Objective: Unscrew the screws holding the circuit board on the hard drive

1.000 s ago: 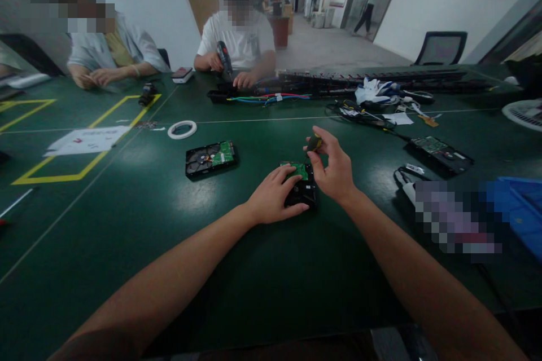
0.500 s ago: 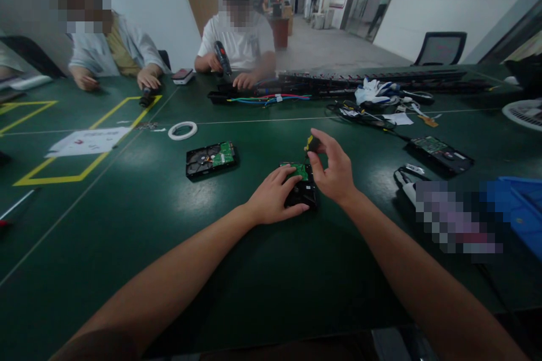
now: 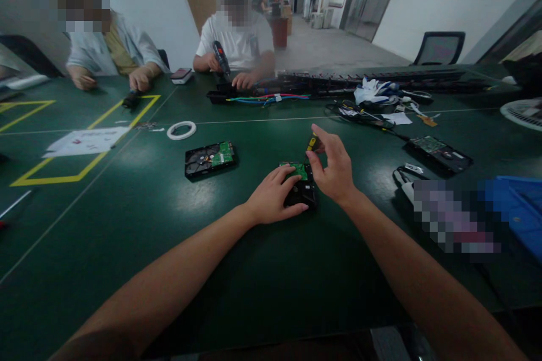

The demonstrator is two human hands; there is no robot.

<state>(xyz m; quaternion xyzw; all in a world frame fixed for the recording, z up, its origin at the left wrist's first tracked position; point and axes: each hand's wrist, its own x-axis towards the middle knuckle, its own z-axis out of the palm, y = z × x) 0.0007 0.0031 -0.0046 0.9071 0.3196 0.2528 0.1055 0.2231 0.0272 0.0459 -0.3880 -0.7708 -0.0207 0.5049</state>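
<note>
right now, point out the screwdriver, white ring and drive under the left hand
Screwdriver [image 3: 312, 142], head view: yellow-black handle.
White ring [image 3: 182, 137], head view: near rim.
Drive [image 3: 302, 196] under left hand [image 3: 272, 196], head view: black casing.

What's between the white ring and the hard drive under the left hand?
In the head view, another hard drive lies there, on the green table.

The left hand [image 3: 271, 194] lies spread across a hard drive [image 3: 305, 192] on the green bench [image 3: 254, 282]; at two o'clock from there, the right hand [image 3: 332, 166] pinches a screwdriver [image 3: 313, 144] by its black-and-yellow handle. From the same spot, a second drive [image 3: 204, 161] sits near ten o'clock, a third drive [image 3: 440, 155] between two and three, and a co-worker [image 3: 239, 45] holds a power drill [image 3: 221, 56] towards eleven.
</note>
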